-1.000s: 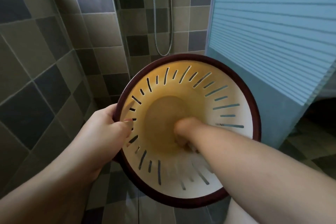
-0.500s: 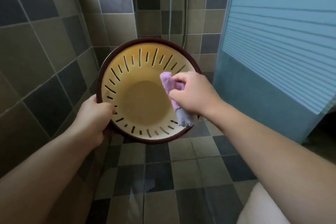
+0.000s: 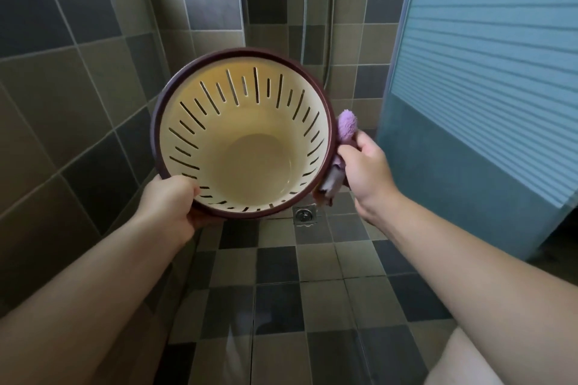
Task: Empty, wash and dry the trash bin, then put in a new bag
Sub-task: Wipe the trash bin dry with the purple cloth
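Bin [image 3: 250, 166] held tilted, mouth toward the camera, above the shower floor [image 3: 312, 275] and drain [image 3: 304, 215], left hand [image 3: 169, 206] clamped on its lower rim to steady it, right hand [image 3: 366, 172] closed round a purple cloth [image 3: 346, 125] against the outer right wall, likely drying.

The right hand [image 3: 364, 170] has drawn the purple cloth [image 3: 345, 126] out of the trash bin [image 3: 244, 134] and now holds it just outside the bin's right rim.

Smooth plastic bin [image 3: 250, 162], fluffy purple cloth [image 3: 346, 124], glossy tiles [image 3: 281, 266]
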